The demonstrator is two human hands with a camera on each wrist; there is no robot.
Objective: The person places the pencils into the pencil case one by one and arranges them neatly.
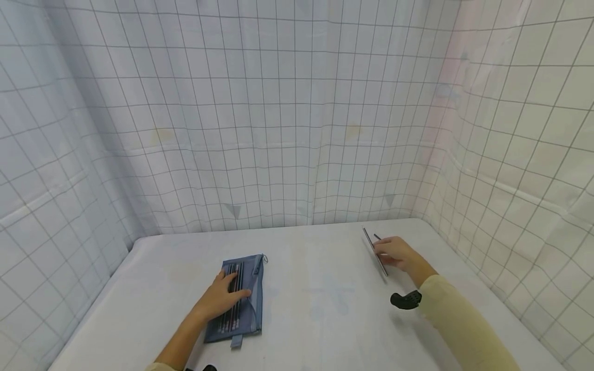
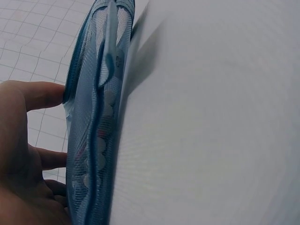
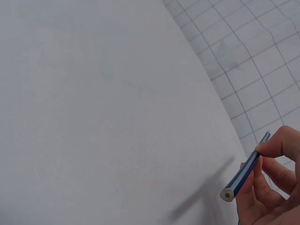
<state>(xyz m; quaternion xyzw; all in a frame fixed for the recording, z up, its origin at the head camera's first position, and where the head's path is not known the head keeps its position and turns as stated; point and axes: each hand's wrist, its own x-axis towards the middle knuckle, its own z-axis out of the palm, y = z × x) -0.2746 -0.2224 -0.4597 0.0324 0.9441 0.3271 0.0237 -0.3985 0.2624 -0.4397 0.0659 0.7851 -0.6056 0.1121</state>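
Observation:
A blue mesh pencil case [image 1: 253, 304] lies on the left of the table, and several dark pencils [image 1: 229, 320] show through it. Spread over its top, my left hand [image 1: 220, 300] rests with fingers extended. In the left wrist view, the thumb touches the zipper side of the case [image 2: 82, 140]. Far to the right, my right hand [image 1: 396, 253] pinches a blue-striped pencil [image 3: 246, 172] between thumb and fingers, held just over the table. Its flat end faces the right wrist camera. The tip of another thin dark stick [image 1: 377, 237] shows beside the right fingers, the rest hidden by the hand.
The white tabletop [image 1: 315, 288] meets grid-patterned cloth [image 1: 278, 113] at the back and both sides. A black wrist-worn device [image 1: 406, 300] sticks out by the right sleeve. At the case's near end is a small fabric tab [image 1: 236, 341].

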